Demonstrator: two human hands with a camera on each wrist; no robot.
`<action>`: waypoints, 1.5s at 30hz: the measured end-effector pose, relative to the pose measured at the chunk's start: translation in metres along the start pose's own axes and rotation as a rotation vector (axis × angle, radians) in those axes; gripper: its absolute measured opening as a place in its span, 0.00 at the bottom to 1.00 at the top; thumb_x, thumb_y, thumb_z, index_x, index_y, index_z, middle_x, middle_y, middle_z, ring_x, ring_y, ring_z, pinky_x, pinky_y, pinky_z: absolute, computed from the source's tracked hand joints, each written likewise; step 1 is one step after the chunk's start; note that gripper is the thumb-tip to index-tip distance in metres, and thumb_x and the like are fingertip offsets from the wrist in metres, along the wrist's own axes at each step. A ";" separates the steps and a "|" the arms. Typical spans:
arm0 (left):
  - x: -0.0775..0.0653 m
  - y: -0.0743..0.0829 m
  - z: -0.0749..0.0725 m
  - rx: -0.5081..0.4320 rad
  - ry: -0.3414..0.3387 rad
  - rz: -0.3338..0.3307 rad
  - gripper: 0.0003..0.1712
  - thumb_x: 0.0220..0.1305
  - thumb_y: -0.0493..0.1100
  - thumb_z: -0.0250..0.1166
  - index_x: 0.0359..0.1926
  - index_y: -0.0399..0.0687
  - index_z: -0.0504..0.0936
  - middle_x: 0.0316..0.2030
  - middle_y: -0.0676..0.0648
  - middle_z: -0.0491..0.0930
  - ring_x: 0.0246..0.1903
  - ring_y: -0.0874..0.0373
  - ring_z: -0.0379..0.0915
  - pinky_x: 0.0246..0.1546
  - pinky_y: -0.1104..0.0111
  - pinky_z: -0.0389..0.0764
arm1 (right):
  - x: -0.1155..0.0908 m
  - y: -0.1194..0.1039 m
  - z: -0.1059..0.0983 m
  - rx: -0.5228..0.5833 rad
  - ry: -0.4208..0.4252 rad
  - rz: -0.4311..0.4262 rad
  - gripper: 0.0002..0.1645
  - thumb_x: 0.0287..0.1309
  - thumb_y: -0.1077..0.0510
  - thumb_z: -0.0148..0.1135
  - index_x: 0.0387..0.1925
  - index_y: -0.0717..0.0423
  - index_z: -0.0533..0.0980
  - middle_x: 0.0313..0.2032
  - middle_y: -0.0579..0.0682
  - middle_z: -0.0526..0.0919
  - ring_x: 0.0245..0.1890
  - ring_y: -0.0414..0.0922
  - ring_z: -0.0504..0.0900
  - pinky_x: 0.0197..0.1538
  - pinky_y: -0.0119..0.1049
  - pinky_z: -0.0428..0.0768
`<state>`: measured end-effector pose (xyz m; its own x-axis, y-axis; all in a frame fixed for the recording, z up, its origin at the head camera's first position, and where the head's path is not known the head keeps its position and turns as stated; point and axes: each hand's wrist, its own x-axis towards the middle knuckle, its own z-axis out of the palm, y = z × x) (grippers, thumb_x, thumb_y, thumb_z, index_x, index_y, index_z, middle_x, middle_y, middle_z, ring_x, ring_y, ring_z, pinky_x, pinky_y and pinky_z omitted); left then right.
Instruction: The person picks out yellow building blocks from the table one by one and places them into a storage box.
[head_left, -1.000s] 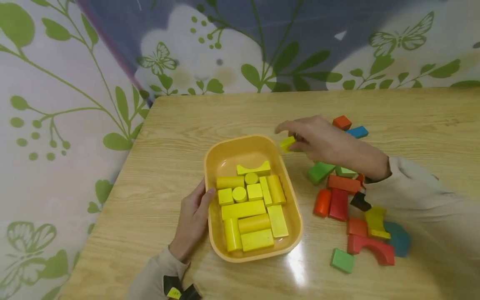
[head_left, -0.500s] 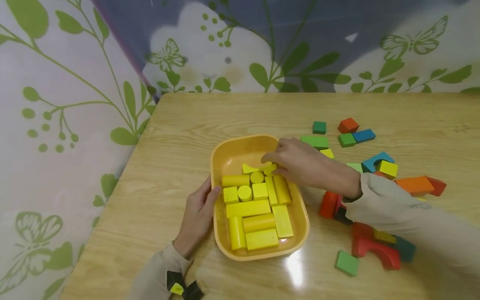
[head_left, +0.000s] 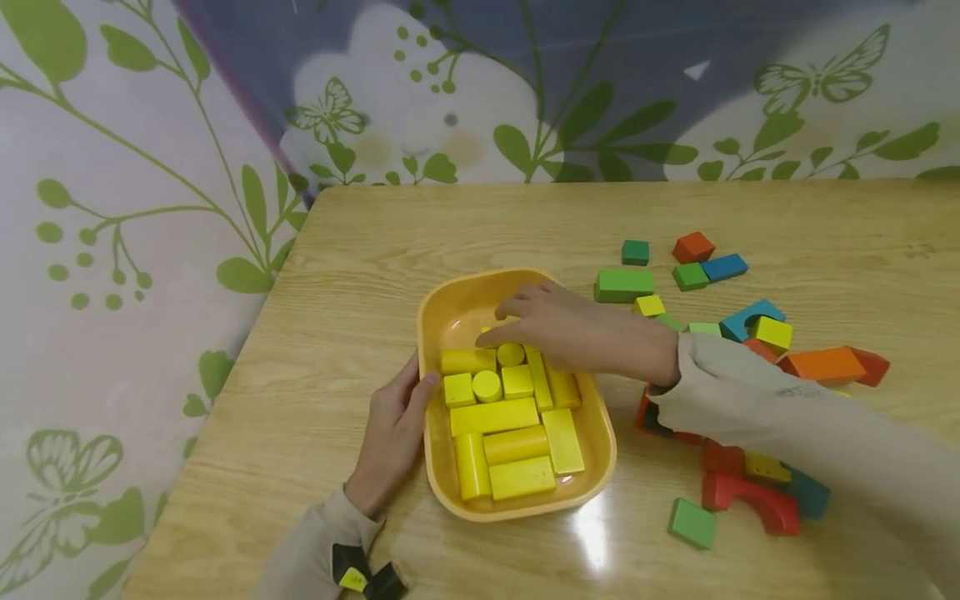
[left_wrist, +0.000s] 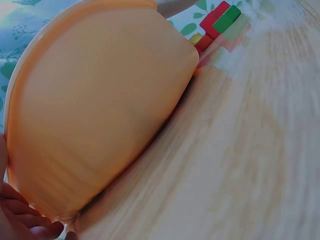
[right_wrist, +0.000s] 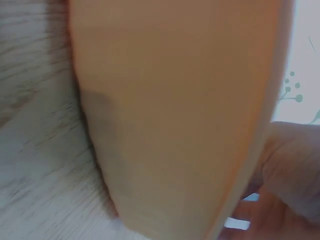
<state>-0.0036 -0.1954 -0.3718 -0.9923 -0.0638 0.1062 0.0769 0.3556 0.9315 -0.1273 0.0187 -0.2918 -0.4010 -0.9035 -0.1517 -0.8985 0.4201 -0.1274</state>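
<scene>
A yellow-orange plastic tub [head_left: 517, 511] sits on the table, with yellow blocks, among them cylinders [head_left: 487, 386] and a long bar [head_left: 495, 416], laid flat in its lower part. My left hand [head_left: 392, 437] grips the tub's left side, thumb at the rim and fingers along the outer wall [left_wrist: 100, 100]. Over the right rim reaches my right hand [head_left: 555, 327], palm down above the upper blocks, fingers pointing left. It covers most of the yellow arched block; whether it pinches anything is hidden. In the right wrist view the tub's outer wall [right_wrist: 175, 100] blocks its fingertips.
Loose blocks lie right of the tub: a green bar [head_left: 625, 286], a blue arch [head_left: 752, 319], a yellow cube [head_left: 772, 335], an orange bar [head_left: 822, 367], a red arch [head_left: 752, 500] and a green block [head_left: 692, 523]. A patterned wall [head_left: 450, 83] stands behind the table [head_left: 360, 242].
My right hand has carried a small yellow block from beside the tub over its right rim, then moved further left across the arched block. My left hand keeps its hold on the tub.
</scene>
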 end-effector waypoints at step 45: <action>0.000 -0.001 -0.001 0.004 -0.009 0.030 0.27 0.76 0.46 0.47 0.72 0.46 0.62 0.66 0.46 0.67 0.63 0.58 0.65 0.59 0.67 0.71 | -0.018 0.032 -0.018 0.280 0.194 -0.067 0.32 0.58 0.77 0.54 0.63 0.59 0.71 0.60 0.56 0.75 0.61 0.56 0.71 0.64 0.54 0.69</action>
<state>-0.0040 -0.1970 -0.3726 -0.9904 -0.0449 0.1310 0.1062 0.3611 0.9265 -0.1519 0.0464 -0.2758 -0.3934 -0.9179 0.0523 -0.8509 0.3419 -0.3988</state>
